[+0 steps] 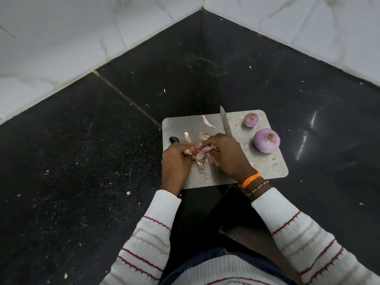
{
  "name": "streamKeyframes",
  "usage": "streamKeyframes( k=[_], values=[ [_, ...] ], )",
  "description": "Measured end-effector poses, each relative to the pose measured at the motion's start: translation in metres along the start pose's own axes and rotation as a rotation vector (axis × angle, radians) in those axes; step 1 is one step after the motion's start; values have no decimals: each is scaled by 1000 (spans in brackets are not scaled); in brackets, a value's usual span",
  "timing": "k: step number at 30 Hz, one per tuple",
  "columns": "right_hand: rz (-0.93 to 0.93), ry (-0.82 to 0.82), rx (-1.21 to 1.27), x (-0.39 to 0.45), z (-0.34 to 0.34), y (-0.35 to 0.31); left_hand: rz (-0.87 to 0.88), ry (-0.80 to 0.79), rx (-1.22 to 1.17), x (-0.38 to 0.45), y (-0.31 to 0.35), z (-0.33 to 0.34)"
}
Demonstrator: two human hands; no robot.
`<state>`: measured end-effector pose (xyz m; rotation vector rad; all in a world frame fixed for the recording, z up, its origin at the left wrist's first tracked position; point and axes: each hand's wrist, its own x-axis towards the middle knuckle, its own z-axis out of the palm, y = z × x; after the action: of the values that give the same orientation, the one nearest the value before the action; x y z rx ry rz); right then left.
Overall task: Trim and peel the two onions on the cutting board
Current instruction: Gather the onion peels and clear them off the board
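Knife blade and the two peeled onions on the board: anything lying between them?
Nothing sizeable. In the head view, the stretch of cutting board between the knife and the small onion and large onion shows only tiny skin flecks.

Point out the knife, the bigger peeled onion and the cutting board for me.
knife (225, 124): head view, middle of the bare blade.
bigger peeled onion (265, 141): head view, purple side just below its trimmed top.
cutting board (265, 167): head view, bare near-right area.
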<state>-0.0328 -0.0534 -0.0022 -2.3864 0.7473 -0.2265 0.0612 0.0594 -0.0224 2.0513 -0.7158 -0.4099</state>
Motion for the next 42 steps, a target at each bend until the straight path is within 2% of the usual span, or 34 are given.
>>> streamKeyframes(
  k=[7, 11, 17, 28, 34, 42],
  values=[
    [145, 24, 195, -4, -10, 8, -160, -43, -285, 0, -2, -9],
    [257, -28, 518, -7, -14, 11, -228, -55, -416, -4, -2, -17],
    [296, -68, 785, -12, -13, 2, -321, -55, -586, -17, 7, -22],
    [227, -216, 962, -49, -35, 10, -393, 0, -746, -61, 32, 1],
    [194, -369, 1061, -78, -38, 13, -410, 52, -787, -104, 36, 12],
    [141, -626, 1019, -118, -23, 2, -472, 176, -775, -180, 30, 0]
  ],
)
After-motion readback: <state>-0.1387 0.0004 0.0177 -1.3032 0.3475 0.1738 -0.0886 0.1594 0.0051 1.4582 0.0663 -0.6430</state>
